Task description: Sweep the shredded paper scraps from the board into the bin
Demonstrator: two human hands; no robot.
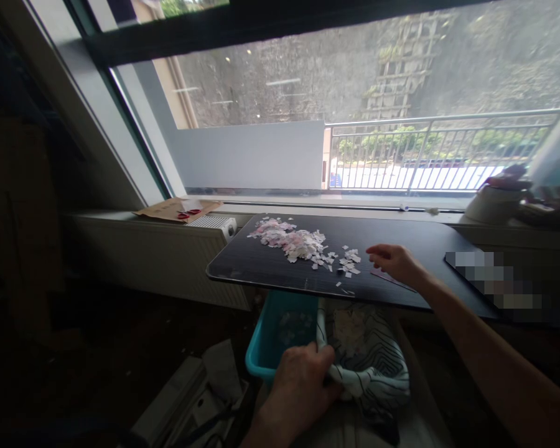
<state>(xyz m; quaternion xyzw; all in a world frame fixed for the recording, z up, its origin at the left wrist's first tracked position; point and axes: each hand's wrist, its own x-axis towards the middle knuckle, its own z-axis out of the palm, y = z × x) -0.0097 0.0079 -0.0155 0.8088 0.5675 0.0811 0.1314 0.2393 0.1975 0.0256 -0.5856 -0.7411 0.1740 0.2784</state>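
Observation:
A pile of small white and pink paper scraps [296, 241] lies on the dark tabletop [261, 264] by the window. My right hand [394, 261] rests on the tabletop just right of the scraps, fingers loosely curled toward them with nothing clearly held. Below the table edge, my left hand [298, 386] grips the edge of a white cloth with black lines [378, 367]. The cloth forms a pouch holding a heap of pale scraps [350, 330]. A teal plastic bin [273, 339] with more scraps in it stands beside the cloth.
A radiator [212, 222] and a cardboard sheet with red pieces [177, 210] sit on the sill at left. A blurred flat item [494, 280] lies on the table's right end. Cluttered objects [518, 199] stand at far right. Papers and cables lie on the dark floor [205, 392].

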